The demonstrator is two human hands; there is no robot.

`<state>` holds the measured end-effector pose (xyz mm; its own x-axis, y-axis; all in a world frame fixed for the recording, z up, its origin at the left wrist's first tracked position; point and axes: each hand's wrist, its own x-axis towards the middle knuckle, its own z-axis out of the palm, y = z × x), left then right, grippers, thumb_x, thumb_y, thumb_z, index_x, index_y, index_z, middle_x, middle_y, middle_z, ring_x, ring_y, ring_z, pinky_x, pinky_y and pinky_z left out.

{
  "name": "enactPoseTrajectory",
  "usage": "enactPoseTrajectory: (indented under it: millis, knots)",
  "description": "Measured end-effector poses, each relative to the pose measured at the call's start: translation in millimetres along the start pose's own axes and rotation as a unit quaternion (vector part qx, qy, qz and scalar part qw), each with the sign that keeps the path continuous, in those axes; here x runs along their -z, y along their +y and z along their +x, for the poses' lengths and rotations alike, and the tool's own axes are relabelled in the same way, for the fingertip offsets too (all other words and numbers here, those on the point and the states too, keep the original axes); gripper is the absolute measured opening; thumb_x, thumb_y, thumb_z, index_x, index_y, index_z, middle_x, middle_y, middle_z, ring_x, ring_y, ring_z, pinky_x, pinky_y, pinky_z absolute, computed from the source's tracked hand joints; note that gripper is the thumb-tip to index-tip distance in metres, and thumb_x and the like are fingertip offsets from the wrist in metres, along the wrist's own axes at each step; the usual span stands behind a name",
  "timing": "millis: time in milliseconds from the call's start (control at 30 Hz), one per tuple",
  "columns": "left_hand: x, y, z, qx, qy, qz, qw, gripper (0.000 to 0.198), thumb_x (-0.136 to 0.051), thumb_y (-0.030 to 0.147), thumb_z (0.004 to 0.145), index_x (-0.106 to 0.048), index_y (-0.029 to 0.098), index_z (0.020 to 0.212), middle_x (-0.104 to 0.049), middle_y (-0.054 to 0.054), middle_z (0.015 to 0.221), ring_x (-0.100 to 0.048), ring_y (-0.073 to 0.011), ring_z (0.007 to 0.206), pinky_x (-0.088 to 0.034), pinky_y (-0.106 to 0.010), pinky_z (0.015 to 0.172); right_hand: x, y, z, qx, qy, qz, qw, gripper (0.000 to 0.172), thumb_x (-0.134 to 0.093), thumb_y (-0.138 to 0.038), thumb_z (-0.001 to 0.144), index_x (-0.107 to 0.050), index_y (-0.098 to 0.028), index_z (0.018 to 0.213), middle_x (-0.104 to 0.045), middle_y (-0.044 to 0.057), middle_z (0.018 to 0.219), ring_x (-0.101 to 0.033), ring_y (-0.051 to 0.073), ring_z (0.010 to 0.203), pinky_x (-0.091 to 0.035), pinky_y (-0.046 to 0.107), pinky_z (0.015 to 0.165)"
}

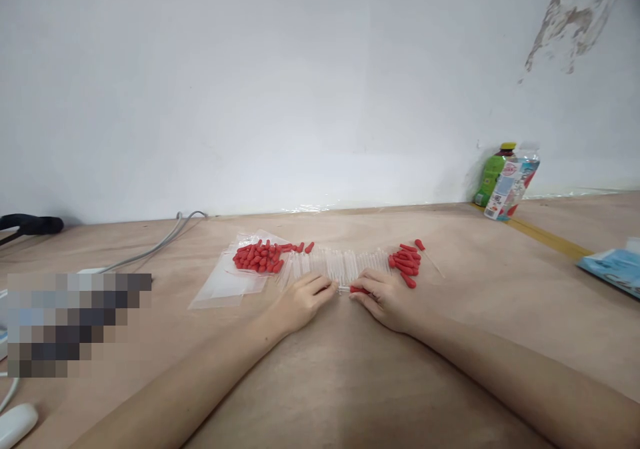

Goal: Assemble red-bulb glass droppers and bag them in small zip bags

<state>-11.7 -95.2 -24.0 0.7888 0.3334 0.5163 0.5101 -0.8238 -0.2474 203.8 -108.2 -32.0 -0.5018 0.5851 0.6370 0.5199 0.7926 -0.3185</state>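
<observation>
Both my hands rest on the wooden table (320, 382) near its middle. My left hand (303, 299) has its fingers curled and pinches the left end of a clear dropper tube (343, 290). My right hand (383, 299) is closed on a red rubber bulb (358, 289) at the tube's right end. Just beyond my hands lies a row of clear tubes (340, 263). A pile of red bulbs (260, 255) lies on clear plastic bags (225, 282) to the left. Several assembled droppers with red bulbs (406, 262) lie to the right.
Two bottles (505, 182) lean at the white wall at the back right. A blue packet (613, 269) lies at the right edge. Grey cables (155, 245), a black object (30, 224) and a white device (15, 425) are on the left, with a blurred patch.
</observation>
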Motion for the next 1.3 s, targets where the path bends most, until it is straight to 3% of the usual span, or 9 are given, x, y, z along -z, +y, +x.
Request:
enactPoseTrajectory:
  millis: [167,267,567,1300]
  knots:
    - [5.5,1.1,2.5,0.078,0.056,-0.056,0.994,0.022,-0.041,0.017,0.086,-0.055,0.017,0.103,-0.060,-0.006,0.088,-0.053,-0.0149,0.080,-0.046,-0.027,0.072,-1.1,4.8,1.7,-0.026,0.033,0.032,0.999,0.016,-0.044,-0.025,0.084,-0.059,-0.020,0.085,-0.059,0.003,0.077,-0.054,0.013,0.068,-0.043,0.024,0.060]
    - [8.0,0.7,2.1,0.106,0.050,-0.059,0.991,0.019,-0.045,0.024,0.085,-0.058,0.017,0.096,-0.061,-0.005,0.080,-0.055,-0.0151,0.075,-0.046,-0.027,0.069,-3.3,11.1,0.7,-0.047,0.045,0.037,0.997,0.014,-0.047,-0.027,0.083,-0.060,-0.021,0.085,-0.060,0.003,0.079,-0.055,0.013,0.070,-0.043,0.025,0.061]
    - [-2.6,0.8,-4.5,0.107,0.059,-0.104,0.987,0.020,-0.045,0.022,0.085,-0.061,0.015,0.094,-0.061,-0.004,0.073,-0.055,-0.0133,0.068,-0.045,-0.025,0.063,-1.6,9.1,-0.2,-0.031,0.008,0.039,0.999,0.012,-0.046,-0.021,0.082,-0.058,-0.019,0.083,-0.058,0.003,0.079,-0.054,0.012,0.070,-0.042,0.024,0.061]
    - [-0.6,6.6,1.1,0.117,0.065,-0.141,0.981,0.020,-0.044,0.021,0.085,-0.062,0.015,0.092,-0.063,-0.005,0.076,-0.056,-0.0126,0.068,-0.046,-0.023,0.062,4.4,-3.0,7.2,-0.017,-0.026,0.040,0.999,0.012,-0.046,-0.018,0.081,-0.058,-0.017,0.083,-0.058,0.004,0.077,-0.053,0.013,0.069,-0.043,0.024,0.063]
